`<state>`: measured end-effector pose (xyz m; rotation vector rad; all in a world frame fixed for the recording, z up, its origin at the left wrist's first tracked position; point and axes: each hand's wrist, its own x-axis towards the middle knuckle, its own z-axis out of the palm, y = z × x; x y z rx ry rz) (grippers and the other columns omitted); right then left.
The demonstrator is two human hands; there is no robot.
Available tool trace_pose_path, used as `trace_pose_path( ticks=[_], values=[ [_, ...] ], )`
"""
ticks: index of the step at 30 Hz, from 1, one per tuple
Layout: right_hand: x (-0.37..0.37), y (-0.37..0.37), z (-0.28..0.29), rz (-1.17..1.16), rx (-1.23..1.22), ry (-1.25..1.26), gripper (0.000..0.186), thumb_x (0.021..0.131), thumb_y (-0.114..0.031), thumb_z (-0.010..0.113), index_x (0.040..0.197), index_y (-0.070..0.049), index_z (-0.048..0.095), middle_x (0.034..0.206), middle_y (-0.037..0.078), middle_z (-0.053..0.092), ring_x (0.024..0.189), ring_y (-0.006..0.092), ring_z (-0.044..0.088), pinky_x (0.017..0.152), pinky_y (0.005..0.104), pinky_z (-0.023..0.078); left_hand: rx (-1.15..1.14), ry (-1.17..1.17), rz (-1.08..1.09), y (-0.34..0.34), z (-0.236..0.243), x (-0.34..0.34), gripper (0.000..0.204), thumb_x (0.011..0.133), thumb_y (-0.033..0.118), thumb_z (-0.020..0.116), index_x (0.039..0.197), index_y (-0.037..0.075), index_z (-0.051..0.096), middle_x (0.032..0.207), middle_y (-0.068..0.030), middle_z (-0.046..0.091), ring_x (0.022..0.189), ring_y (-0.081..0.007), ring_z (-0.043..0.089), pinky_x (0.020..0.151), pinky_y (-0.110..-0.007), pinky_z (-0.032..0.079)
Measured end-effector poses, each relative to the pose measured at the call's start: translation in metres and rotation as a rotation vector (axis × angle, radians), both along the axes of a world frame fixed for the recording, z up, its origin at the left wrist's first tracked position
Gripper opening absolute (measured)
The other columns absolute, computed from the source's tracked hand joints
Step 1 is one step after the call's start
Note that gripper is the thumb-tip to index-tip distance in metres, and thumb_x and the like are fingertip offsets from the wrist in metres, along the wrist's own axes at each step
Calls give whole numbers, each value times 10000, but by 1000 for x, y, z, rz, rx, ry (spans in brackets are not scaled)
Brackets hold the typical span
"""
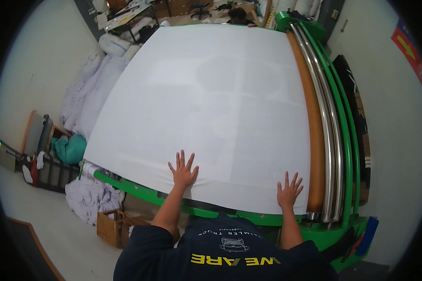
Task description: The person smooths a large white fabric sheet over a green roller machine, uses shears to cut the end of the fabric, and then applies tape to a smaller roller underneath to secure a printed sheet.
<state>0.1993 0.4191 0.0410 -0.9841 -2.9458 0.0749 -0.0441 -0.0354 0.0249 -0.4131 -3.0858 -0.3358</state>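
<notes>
A wide sheet of white, smooth material [192, 93] covers the bed of a green machine [319, 239]. My left hand [183, 172] rests on the sheet near its front edge, left of centre, with fingers spread and small creases around it. Further right, my right hand [289, 189] lies on the sheet with fingers apart, close to an orange-brown roller [308, 117]. Beside that roller run shiny steel rollers [330, 140] inside the green side frame.
At the left are piled white cloths [84, 89], a teal bundle [68, 147], another cloth heap [91, 196] and a cardboard box [109, 227]. Behind the far edge a person [237, 16] is partly visible near a cluttered table [126, 18]. A wall [384, 140] bounds the right.
</notes>
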Motion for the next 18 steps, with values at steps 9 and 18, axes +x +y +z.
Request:
trace_pose_path(
  ticks=[9, 18],
  values=[
    [-111, 56, 23, -117, -93, 6, 569, 1121, -471, 560, 1643, -246, 532, 1746, 202, 352, 1640, 385, 291, 1353, 602, 179, -5, -13, -3, 2, 5, 10, 733, 1041, 632, 567, 1720, 426, 384, 1869, -121, 127, 1724, -358, 85, 1235, -842, 31],
    [-130, 91, -4, -18, -7, -23, 676, 1147, -506, 496, 1765, -309, 305, 1854, 130, 166, 1696, 405, 157, 1363, 617, 155, -12, -23, -2, 1, 0, 8, 717, 1059, 666, 519, 1724, 451, 358, 1872, -99, 119, 1725, -341, 81, 1245, -831, 28]
  ],
)
